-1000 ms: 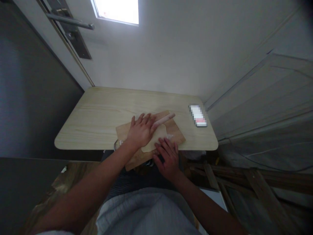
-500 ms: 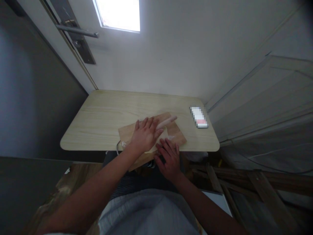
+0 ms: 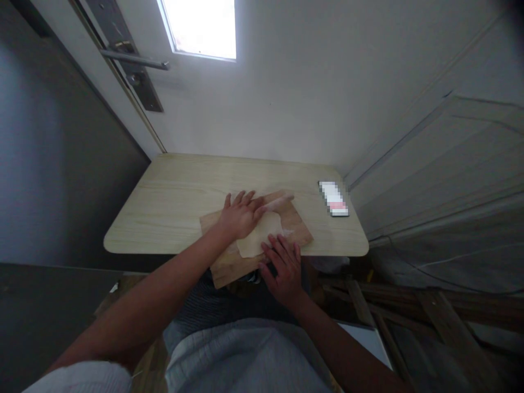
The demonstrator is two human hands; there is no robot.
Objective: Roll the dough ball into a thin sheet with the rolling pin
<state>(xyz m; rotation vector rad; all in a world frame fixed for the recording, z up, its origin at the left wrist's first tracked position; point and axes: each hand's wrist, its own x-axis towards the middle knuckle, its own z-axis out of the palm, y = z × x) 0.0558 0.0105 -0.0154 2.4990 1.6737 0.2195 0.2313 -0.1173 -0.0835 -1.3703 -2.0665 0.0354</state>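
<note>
My left hand [image 3: 239, 218] lies palm down across a pale rolling pin [image 3: 282, 202], its fingers stretched out and spread. The pin's right end shows beyond the thumb; its other end is hidden under the hand. Below the pin a thin, flat sheet of dough [image 3: 260, 234] rests on a wooden board [image 3: 225, 270]. My right hand [image 3: 282, 267] is open, fingers extended, at the lower right of the dough, with the fingertips at its edge. White flour [image 3: 287, 232] dusts the board beside the dough.
The board overhangs the near edge of a light wooden table [image 3: 172, 202]. A phone [image 3: 333, 198] lies at the table's right end. A door with a metal handle [image 3: 135, 59] stands behind, and a wooden frame [image 3: 393, 297] is low on the right.
My left hand has slid the rolling pin slightly away and to the left, uncovering more of the dough. My right hand has stayed nearly in place.
</note>
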